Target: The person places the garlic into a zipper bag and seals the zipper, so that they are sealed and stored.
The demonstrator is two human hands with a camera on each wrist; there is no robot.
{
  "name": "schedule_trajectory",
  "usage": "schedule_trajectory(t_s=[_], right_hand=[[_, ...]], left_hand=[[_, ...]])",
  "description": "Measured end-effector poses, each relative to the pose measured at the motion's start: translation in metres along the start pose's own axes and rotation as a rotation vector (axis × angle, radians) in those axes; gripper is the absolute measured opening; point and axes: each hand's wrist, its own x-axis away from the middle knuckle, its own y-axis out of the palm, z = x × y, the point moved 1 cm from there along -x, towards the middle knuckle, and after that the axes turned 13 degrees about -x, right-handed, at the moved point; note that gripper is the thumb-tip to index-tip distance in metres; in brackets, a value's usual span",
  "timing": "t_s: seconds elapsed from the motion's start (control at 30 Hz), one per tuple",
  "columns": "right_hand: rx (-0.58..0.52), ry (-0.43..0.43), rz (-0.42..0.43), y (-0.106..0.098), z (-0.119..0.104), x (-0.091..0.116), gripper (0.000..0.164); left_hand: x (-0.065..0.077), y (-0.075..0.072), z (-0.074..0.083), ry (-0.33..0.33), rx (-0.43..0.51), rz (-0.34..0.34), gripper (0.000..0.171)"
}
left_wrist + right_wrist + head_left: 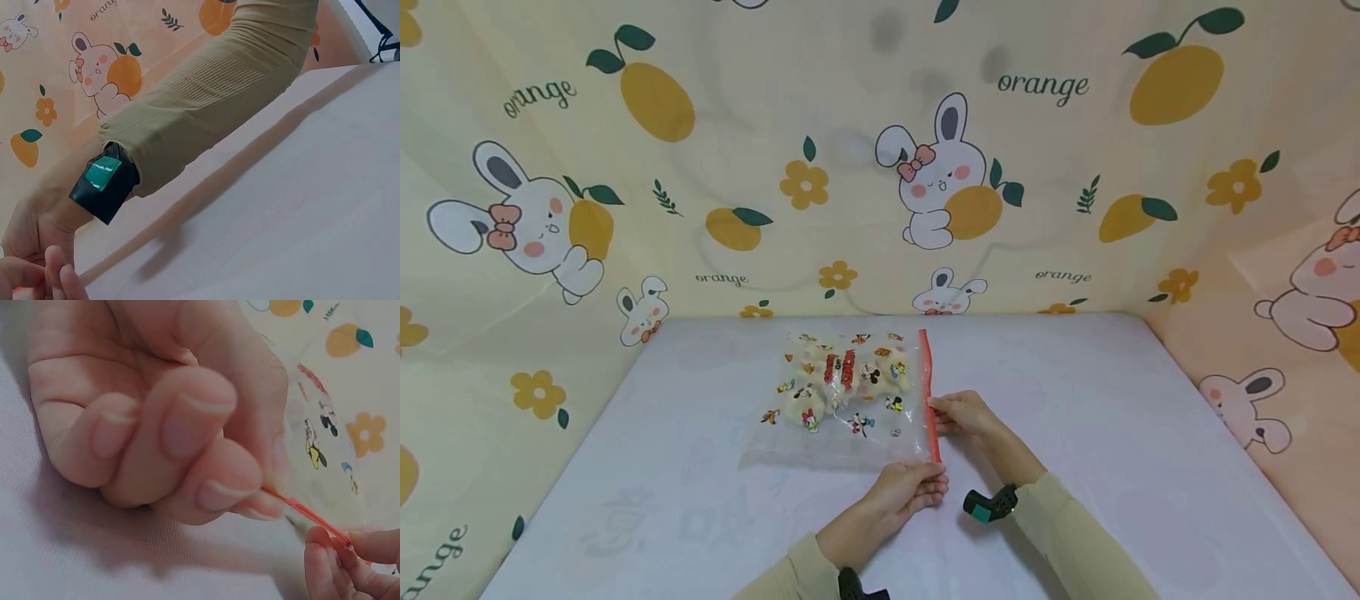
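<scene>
A clear zip bag [857,400] printed with small cartoon figures lies on the table, with pale cream lumps showing through it. Along its right side runs a red zip strip [927,367]. At the strip's near end, my left hand [898,498] pinches it between thumb and fingers. Farther up, about midway along the strip, the thumb and index finger of my right hand [972,418] pinch it too. In the right wrist view, the red strip [315,517] stretches between both hands. The left wrist view shows only part of the left hand's fingers [61,275].
A white cloth-covered table [685,517] spreads around the bag. Behind and beside it hangs a patterned curtain [850,100] with rabbits and oranges. A black wrist device [990,504] with a green patch sits at the right cuff.
</scene>
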Motion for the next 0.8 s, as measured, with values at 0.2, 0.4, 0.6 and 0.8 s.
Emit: schedule_trajectory(t_s=[0.2,0.4,0.6,0.8], right_hand=[[-0.038,0.011,0.004,0.001,-0.003,0.003,0.037],[-0.062,0.027,0.023,0.004,-0.006,0.0,0.038],[-0.041,0.038,0.039,0.003,-0.004,-0.006,0.038],[-0.054,0.037,0.035,0.004,-0.004,-0.008,0.039]], left_hand=[[0.0,0.0,-0.001,0.014,0.005,-0.006,0.026],[0.001,0.002,-0.003,0.056,0.009,-0.022,0.028],[0.001,0.0,-0.001,0.051,0.002,-0.025,0.029],[0.001,0.0,-0.002,0.056,0.007,-0.024,0.028]])
